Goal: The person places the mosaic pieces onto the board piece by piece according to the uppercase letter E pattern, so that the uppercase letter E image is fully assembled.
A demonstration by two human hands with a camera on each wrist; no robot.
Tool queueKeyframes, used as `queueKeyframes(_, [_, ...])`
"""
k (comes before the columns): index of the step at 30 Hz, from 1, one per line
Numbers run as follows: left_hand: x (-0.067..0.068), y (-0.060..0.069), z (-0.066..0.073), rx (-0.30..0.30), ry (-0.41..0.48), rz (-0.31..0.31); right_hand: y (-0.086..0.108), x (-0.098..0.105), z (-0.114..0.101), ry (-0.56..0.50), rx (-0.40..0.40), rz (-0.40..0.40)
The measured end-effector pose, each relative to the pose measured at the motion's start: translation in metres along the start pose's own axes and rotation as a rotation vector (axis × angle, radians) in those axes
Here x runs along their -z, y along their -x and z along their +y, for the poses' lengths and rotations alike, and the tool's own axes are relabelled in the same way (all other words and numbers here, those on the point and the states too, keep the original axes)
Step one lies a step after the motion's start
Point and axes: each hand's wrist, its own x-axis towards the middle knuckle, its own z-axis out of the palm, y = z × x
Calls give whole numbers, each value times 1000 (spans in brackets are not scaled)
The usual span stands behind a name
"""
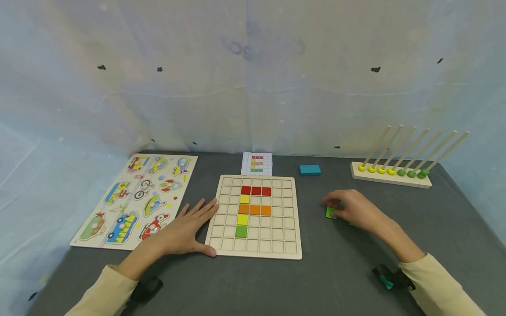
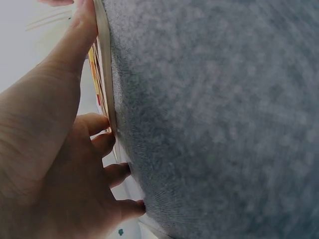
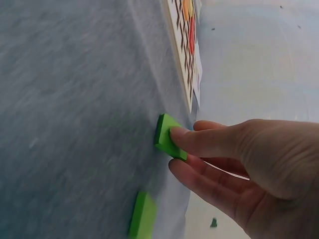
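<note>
A wooden grid board (image 1: 276,246) lies in the middle of the dark table in the head view. Coloured square tiles sit in its cells: three red (image 1: 256,191), then a yellow (image 1: 244,199), three orange (image 1: 254,210), another yellow and one green (image 1: 241,231). Against the board's left edge rests my left hand (image 1: 183,232), fingers spread and holding nothing. To the right of the board, my right hand (image 1: 357,211) pinches a green tile (image 3: 169,133) between thumb and fingers, tilted in the right wrist view. A second green tile (image 3: 143,216) lies nearby on the table, mostly hidden from the head camera.
Behind the board lies a printed pattern card (image 1: 266,164), with a blue block (image 1: 310,170) to its right. A vehicle puzzle board (image 1: 158,210) lies at left. Back right stands a peg rack (image 1: 391,177) with yellow and green beads. A pale sheet (image 1: 253,87) hangs behind.
</note>
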Motion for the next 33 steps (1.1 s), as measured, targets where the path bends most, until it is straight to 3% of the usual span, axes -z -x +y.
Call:
queueKeyframes(17, [2, 1, 1, -5, -5, -3, -37, -8, -41, -16, 99, -27])
queueKeyframes(23, [0, 1, 0, 0, 0, -14, -48, -18, -56, -55, 112, -51])
queueKeyframes(33, [-1, -1, -3, 1, -18, 1, -65, -31, -82, -147, 207, -102])
